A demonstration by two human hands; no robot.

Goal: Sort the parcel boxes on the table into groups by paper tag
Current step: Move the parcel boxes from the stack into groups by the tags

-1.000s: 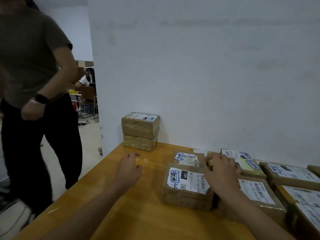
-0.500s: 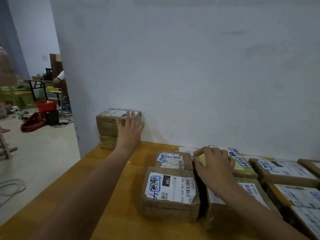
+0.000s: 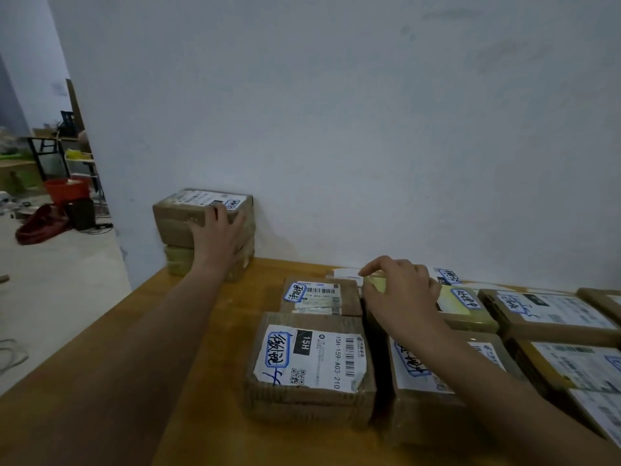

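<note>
Cardboard parcel boxes [image 3: 312, 364], paper-tagged, mostly unsorted on counter [image 3: 168, 364], right side. Stack of two [image 3: 178, 227] against wall [image 3: 336, 129]: apparently the only group begun. Left hand [image 3: 218, 237]: grip apart, flat on stack. Right hand [image 3: 400, 294]: grip clamped on yellow-taped box [image 3: 470, 317].

a white shipping label [image 3: 312, 359] on the nearest brown cardboard parcel box [image 3: 309, 401] reads "15h" in white on a black patch, with "15h-159-a03-210" printed beside its barcode; a blue-bordered paper tag [image 3: 277, 348] at the label's left end carries blue handwritten characters too loose to make out, as does the tag [image 3: 295, 292] on the smaller brown cardboard box [image 3: 351, 294] behind, whose barcode digits are unreadable
</note>
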